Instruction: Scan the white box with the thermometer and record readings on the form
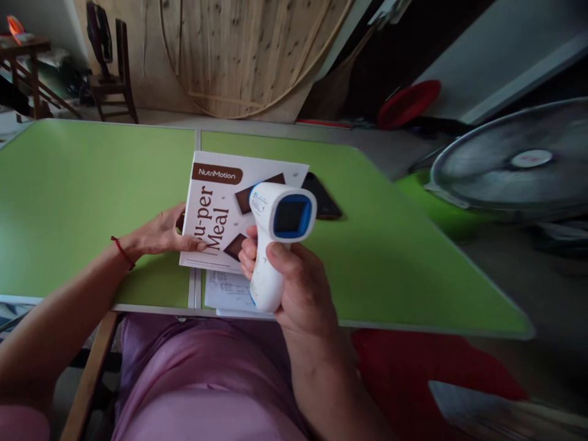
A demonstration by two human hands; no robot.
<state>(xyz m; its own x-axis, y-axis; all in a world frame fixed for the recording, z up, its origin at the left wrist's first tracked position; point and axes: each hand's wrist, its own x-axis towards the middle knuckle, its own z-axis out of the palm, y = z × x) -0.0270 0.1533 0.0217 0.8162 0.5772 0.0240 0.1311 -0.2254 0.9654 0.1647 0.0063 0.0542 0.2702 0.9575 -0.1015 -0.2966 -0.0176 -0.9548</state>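
My right hand [294, 275] grips the handle of a white infrared thermometer [275, 233] with a blue-framed dark screen facing me, held above the table's near edge. My left hand [160, 236] rests on the left edge of a white box [220, 208] printed "NutriMotion Su-per Meal", thumb on its front, holding it tilted up on the green table [92, 196]. A printed paper sheet [225, 291] lies under the box. A dark phone [324, 196] lies just behind the box, partly hidden by the thermometer.
The green table is two joined tops with a seam down the middle. A large floor fan [514, 165] stands to the right. A red item [408, 101] and a wooden board [239, 55] lean at the back. A wooden chair [110, 67] stands far left.
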